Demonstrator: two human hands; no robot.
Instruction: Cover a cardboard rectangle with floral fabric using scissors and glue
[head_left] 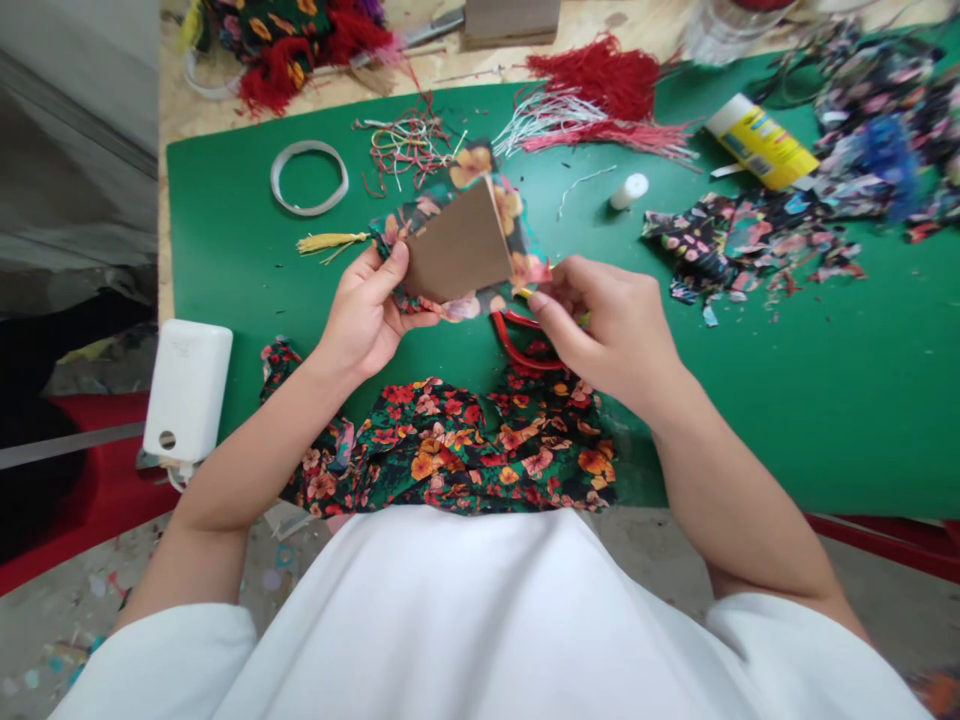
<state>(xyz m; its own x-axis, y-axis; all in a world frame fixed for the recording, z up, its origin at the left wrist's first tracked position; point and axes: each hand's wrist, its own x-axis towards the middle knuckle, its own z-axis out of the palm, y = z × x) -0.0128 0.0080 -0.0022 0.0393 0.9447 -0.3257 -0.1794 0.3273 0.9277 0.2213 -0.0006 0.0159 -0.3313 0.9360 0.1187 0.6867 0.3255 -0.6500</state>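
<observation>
My left hand [371, 305] grips a brown cardboard piece [461, 245] by its left side, thumb on top. Floral fabric [474, 165] borders the cardboard, its edges sticking out all round. A yellow tassel [330, 243] hangs out at the left corner, by my left fingers. At the opposite corner, my right hand [607, 320] pinches a thin yellow piece [523, 293], mostly hidden by the fingers; whether it is cord or tassel I cannot tell. Red looped handles [514, 345] lie below, partly covered by my right hand. Dark floral cloth [450, 450] spreads along the table's near edge.
On the green table mat [787, 400] are a tape roll [309, 178], loose cords [412, 140], red and white tassels [600, 95], a small white cap [628, 191], a yellow glue bottle [761, 140] and fabric scraps [750, 240]. A white power bank [187, 385] sits left.
</observation>
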